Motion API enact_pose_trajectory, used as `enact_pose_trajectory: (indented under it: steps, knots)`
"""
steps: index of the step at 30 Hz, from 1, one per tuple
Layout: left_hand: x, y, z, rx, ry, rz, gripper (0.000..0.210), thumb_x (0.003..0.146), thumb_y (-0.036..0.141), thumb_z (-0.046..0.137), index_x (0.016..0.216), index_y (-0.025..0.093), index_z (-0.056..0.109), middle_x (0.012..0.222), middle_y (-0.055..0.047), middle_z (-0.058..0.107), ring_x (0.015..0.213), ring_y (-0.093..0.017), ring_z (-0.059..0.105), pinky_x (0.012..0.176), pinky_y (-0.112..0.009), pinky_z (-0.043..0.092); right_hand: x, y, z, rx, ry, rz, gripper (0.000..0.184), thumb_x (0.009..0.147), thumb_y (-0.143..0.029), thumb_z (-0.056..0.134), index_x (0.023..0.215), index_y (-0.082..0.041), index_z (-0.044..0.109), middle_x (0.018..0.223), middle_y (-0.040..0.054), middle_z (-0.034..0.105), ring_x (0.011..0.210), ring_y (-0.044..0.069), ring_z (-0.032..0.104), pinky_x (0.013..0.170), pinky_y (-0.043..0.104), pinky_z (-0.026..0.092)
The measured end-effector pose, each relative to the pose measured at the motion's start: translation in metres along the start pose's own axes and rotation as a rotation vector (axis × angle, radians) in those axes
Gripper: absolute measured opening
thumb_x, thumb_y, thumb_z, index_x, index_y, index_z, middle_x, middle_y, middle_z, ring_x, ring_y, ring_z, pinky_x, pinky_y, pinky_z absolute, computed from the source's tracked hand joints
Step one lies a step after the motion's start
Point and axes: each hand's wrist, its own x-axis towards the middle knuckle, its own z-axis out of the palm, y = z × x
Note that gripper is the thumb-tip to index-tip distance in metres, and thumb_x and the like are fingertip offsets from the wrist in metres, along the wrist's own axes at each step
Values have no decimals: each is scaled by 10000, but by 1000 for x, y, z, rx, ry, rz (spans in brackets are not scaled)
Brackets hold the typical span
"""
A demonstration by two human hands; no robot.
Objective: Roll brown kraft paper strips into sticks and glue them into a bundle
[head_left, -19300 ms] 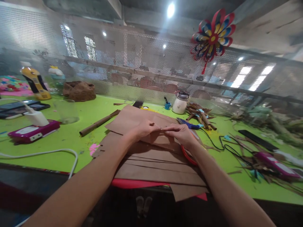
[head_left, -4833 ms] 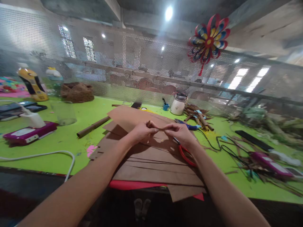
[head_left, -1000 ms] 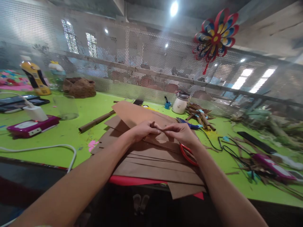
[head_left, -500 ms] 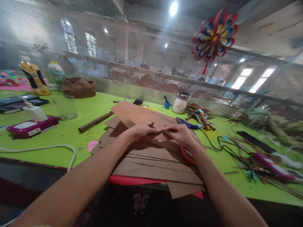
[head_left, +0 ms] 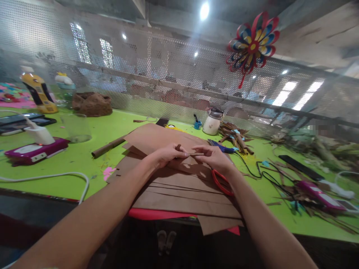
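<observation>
Above brown paper sheets [head_left: 185,188] on a green table [head_left: 129,116], two bare hands meet around a thin brown strip [head_left: 195,154]. The left hand [head_left: 168,155] pinches one end between thumb and finger. The right hand's [head_left: 214,158] thumb and forefinger lie either side of the other end; whether they grip it I cannot tell. Red-handled scissors [head_left: 217,182] lie by the right wrist, a blue tool [head_left: 224,147] just beyond.
</observation>
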Motion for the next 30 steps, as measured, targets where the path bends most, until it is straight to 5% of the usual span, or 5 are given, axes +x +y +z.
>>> enact_pose_trajectory:
  steps: [7, 18, 30]
  knots:
    - [3, 2, 4, 92, 27, 14, 272, 620, 348, 650, 718, 95, 642, 611, -16, 571, 534, -77, 442, 485, -196, 310, 1, 5, 1, -41, 60, 99, 320, 674, -396, 631, 838, -122, 647, 707, 32, 621, 603, 113, 526, 553, 231, 407]
    - [14, -10, 7, 235, 73, 243, 317, 640, 363, 613, 739, 68, 675, 538, 16, 523, 501, -67, 419, 474, -181, 312, 3, 7, 0, 113, 133, 102, 230, 613, -314, 690, 747, -136, 634, 634, 9, 629, 571, 113, 558, 570, 237, 429]
    - [16, -15, 5, 325, 109, 314, 270, 668, 334, 591, 723, 79, 661, 577, -6, 540, 531, -83, 432, 486, -189, 341, 3, 10, -1, -180, 180, -40, 224, 673, -341, 627, 728, -128, 672, 620, 28, 624, 548, 124, 530, 507, 226, 406]
